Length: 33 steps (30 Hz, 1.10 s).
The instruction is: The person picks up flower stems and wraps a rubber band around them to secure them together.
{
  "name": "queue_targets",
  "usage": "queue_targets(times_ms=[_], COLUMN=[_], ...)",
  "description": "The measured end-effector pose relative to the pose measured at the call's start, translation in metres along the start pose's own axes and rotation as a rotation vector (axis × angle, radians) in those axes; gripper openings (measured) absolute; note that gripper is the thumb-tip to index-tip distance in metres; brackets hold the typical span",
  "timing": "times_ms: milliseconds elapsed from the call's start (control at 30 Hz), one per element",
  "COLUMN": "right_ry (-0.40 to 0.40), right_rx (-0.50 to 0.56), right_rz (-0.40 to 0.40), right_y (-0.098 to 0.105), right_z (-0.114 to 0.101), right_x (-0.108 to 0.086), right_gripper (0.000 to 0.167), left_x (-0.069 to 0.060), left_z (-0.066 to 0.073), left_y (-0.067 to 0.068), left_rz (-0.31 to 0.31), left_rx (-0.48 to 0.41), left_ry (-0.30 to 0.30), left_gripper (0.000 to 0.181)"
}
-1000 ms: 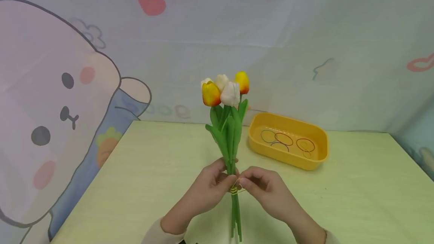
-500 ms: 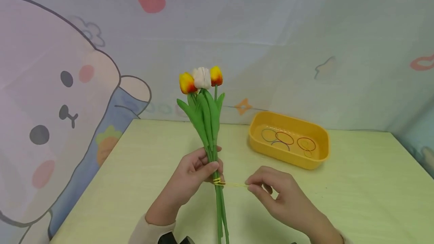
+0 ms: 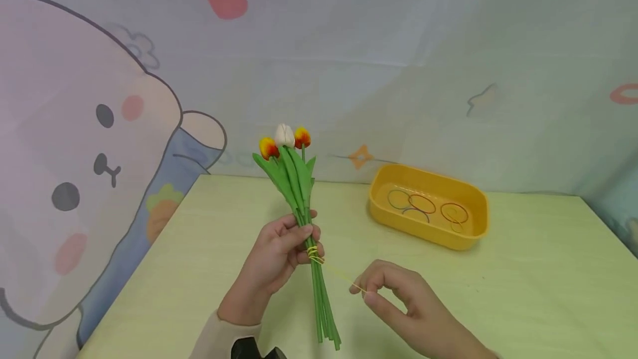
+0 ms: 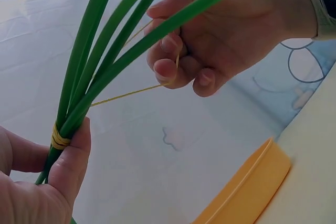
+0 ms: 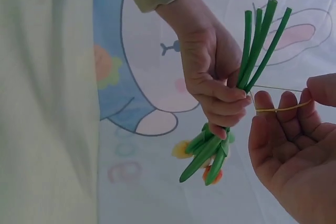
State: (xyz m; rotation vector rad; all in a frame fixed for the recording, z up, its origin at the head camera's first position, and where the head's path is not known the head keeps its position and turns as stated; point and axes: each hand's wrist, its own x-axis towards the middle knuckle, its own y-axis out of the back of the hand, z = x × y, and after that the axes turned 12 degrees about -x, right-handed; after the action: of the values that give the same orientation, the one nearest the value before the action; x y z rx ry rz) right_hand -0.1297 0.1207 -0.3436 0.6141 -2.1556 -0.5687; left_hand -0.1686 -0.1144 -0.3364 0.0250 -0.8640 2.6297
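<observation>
My left hand grips a bunch of artificial tulips by the stems, flowers pointing away from me. White and yellow-orange blooms top the green leaves. A yellow rubber band is wound several times round the stems, just below my left thumb. Its loose loop stretches to my right hand, whose curled fingers hold it. The right wrist view shows the band running across those fingers. Below the winding, the bare stem ends fan apart in the left wrist view.
A yellow-orange tray stands at the back right of the pale table. Several coloured rubber bands lie inside it. Behind the table hangs a cartoon-printed cloth.
The tulips and my left hand have moved left, and the flowers have tipped lower. My right hand has drawn the band's loop away from the stems, lately rightward and down.
</observation>
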Motion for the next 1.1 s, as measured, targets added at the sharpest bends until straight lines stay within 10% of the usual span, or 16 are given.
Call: queue_targets(times_ms=[433,667,1100], right_ry=[0.200,0.363,0.309], right_rx=[0.191,0.054,-0.105], right_rz=[-0.032,-0.012,-0.025], right_y=[-0.010,-0.012,-0.013], right_z=[-0.009,-0.014,-0.016], right_x=[-0.001,0.007,0.000], right_gripper=[0.020,0.004,0.010], left_x=[0.004,0.006,0.009], left_z=[-0.008,-0.012,-0.020], left_y=[-0.003,-0.004,-0.003], left_rz=[0.075,0.129,0.174], left_rx=[-0.082,-0.091,-0.049], left_ry=[0.135,0.171,0.194], left_gripper=[0.020,0.017,0.020])
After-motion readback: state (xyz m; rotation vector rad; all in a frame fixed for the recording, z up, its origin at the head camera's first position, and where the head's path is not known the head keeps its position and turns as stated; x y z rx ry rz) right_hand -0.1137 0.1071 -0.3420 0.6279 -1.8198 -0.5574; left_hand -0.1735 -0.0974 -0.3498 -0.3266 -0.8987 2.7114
